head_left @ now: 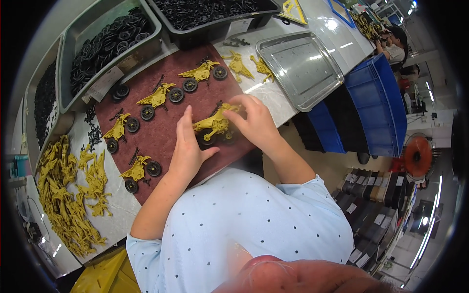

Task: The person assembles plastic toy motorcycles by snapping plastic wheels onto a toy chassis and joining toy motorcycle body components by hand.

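Head | hands [188,144] [256,121] at yellow motorbike [214,123] | cloth edge [232,157] near | gap to other motorbikes [155,99]

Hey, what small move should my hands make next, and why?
Probably bring your left hand in to steady the yellow toy bike: your right hand pinches one end, while the left stands open beside the other.
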### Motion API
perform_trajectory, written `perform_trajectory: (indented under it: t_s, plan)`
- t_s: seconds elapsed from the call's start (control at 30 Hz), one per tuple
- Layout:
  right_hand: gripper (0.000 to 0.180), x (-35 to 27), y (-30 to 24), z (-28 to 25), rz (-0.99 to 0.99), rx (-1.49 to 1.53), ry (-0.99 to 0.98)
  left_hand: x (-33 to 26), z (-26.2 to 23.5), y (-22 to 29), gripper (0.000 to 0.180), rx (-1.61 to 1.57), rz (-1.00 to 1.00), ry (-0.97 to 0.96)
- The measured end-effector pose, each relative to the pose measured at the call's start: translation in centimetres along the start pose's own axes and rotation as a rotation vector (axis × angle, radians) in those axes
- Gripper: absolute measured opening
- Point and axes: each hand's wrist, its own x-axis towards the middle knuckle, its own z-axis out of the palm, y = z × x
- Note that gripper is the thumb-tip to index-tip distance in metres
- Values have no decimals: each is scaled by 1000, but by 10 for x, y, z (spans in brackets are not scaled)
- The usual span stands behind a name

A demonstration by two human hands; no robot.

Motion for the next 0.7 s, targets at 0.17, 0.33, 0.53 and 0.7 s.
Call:
perform_trajectory:
  t_s: [0.17, 0.33, 0.53, 0.7]
  plan:
    - [33, -3, 8, 1, -133, -28, 90, -9, -26, 13, 96, 279, 133, 24]
    - [28, 35, 54, -22, -20, -20, 258, -34, -72, 9, 62, 402, -1, 164]
    - [36, 102, 71, -16, 44, -285, 37, -64, -113, -7, 37, 478, -218, 280]
    - [58, 121, 64, 1, 80, -556, -71, -92, -138, -15, 33, 433, -335, 349]
